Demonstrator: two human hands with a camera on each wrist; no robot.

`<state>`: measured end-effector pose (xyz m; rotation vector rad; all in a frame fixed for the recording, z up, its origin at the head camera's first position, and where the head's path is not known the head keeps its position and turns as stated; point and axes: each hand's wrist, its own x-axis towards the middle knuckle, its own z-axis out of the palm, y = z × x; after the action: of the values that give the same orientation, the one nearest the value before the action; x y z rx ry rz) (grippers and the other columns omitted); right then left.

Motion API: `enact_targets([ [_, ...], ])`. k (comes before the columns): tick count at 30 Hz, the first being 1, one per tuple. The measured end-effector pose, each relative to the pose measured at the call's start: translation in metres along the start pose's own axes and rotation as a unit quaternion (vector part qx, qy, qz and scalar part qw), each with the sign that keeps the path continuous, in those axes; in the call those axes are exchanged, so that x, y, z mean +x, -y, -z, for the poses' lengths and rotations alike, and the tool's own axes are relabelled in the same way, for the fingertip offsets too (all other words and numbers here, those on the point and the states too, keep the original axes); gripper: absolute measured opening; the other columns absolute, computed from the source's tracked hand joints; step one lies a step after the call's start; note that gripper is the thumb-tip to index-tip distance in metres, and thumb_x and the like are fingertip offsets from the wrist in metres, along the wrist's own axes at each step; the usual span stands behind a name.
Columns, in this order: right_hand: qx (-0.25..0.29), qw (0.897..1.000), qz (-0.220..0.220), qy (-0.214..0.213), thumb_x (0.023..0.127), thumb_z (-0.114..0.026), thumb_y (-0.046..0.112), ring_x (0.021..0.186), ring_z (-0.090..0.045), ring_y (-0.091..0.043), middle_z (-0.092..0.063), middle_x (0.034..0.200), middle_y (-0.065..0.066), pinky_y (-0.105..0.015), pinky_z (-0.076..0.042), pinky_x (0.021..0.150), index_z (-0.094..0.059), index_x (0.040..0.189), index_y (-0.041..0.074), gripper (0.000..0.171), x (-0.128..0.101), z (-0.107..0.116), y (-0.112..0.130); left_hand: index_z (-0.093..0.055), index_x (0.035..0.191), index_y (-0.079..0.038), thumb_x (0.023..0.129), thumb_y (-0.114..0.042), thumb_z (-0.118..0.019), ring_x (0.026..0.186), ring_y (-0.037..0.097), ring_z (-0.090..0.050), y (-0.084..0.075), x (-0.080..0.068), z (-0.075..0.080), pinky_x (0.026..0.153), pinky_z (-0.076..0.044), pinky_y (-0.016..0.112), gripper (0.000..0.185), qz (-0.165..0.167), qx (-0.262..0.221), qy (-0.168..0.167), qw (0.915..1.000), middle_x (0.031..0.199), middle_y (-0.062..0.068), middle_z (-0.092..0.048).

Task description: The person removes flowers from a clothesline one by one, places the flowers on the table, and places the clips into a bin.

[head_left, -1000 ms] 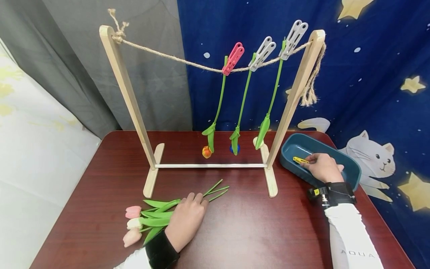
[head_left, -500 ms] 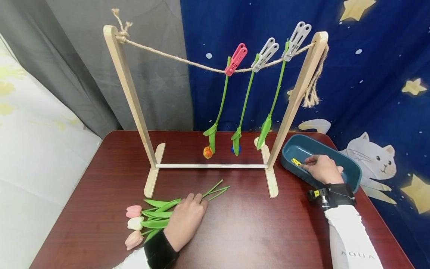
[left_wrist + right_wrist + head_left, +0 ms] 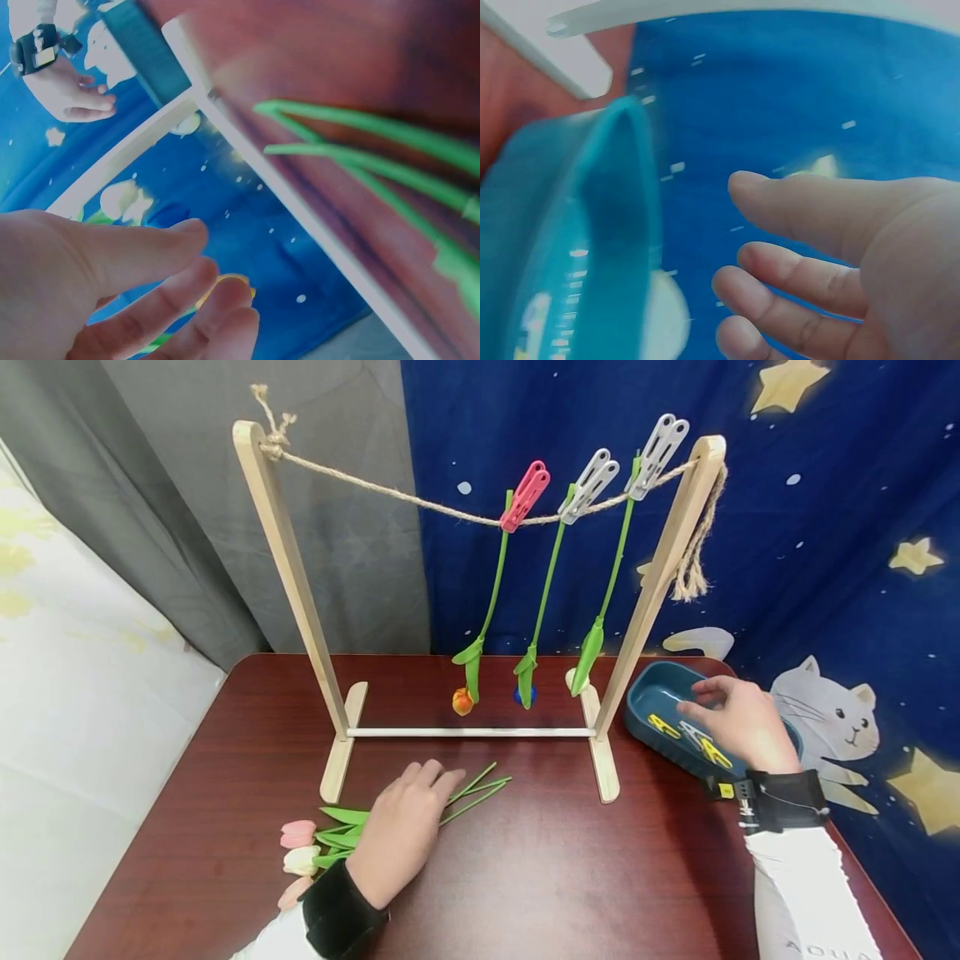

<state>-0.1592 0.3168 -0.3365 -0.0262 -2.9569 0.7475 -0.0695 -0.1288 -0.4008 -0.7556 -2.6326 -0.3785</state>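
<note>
My left hand (image 3: pixel 405 818) is over a bunch of artificial tulips; the left wrist view shows its fingers loosely bent, apart from the green stems (image 3: pixel 375 157). A pink tulip (image 3: pixel 298 833), a white tulip (image 3: pixel 302 860) and a partly hidden peach tulip (image 3: pixel 295 892) lie with their heads to the left. Above the teal bin (image 3: pixel 640 728) hovers my right hand (image 3: pixel 742 722), fingers relaxed and holding nothing. Inside the bin are a yellow clothespin (image 3: pixel 663 727), a grey clothespin (image 3: pixel 692 734) and another yellow clothespin (image 3: pixel 715 753). The hand hides the bin's right part.
A wooden frame (image 3: pixel 288 568) carries a sagging rope (image 3: pixel 390 492). From it hang an orange flower (image 3: pixel 462 702), a blue flower (image 3: pixel 531 697) and a white flower (image 3: pixel 573 680), clipped by a pink clothespin (image 3: pixel 524 497) and two grey clothespins (image 3: pixel 590 487). Curtains hang behind the table.
My right hand has let go of a yellow clothespin in the bin and drawn up and right. My left hand has lifted off the tulips and shifted slightly left.
</note>
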Motion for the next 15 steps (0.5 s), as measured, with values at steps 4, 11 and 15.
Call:
enact_targets([
  [4, -0.005, 0.998, 0.035, -0.046, 0.100, -0.076, 0.031, 0.091, -0.066, -0.038, -0.072, 0.106, -0.026, -0.039, -0.049, 0.069, -0.067, 0.127, -0.004, 0.045, -0.009, 0.022, 0.024, -0.073, 0.131, -0.009, 0.087, 0.004, -0.083, 0.093, 0.022, -0.064, 0.004, 0.013, 0.013, 0.071, -0.061, 0.034, 0.046, 0.011, -0.034, -0.031, 0.9989, 0.106, 0.006, -0.067],
  [11, 0.001, 0.984, 0.116, -0.133, 0.093, -0.086, 0.020, 0.078, -0.062, -0.001, -0.075, 0.100, -0.017, -0.008, -0.041, 0.067, -0.073, 0.123, 0.003, 0.037, -0.029, 0.059, 0.074, -0.068, 0.138, -0.007, 0.090, -0.005, -0.084, 0.101, 0.024, -0.064, 0.009, 0.037, 0.034, 0.085, -0.061, 0.037, 0.051, 0.030, -0.091, -0.101, 0.9902, 0.116, 0.008, -0.068],
  [15, -0.011, 0.970, 0.166, -0.175, 0.089, -0.089, 0.016, 0.077, -0.050, 0.015, -0.075, 0.104, -0.014, -0.005, -0.038, 0.072, -0.075, 0.125, 0.006, 0.041, -0.038, 0.077, 0.109, -0.065, 0.140, -0.006, 0.091, -0.003, -0.083, 0.104, 0.025, -0.064, 0.010, 0.051, 0.043, 0.088, -0.060, 0.037, 0.053, 0.030, -0.120, -0.143, 0.9820, 0.119, 0.010, -0.068],
])
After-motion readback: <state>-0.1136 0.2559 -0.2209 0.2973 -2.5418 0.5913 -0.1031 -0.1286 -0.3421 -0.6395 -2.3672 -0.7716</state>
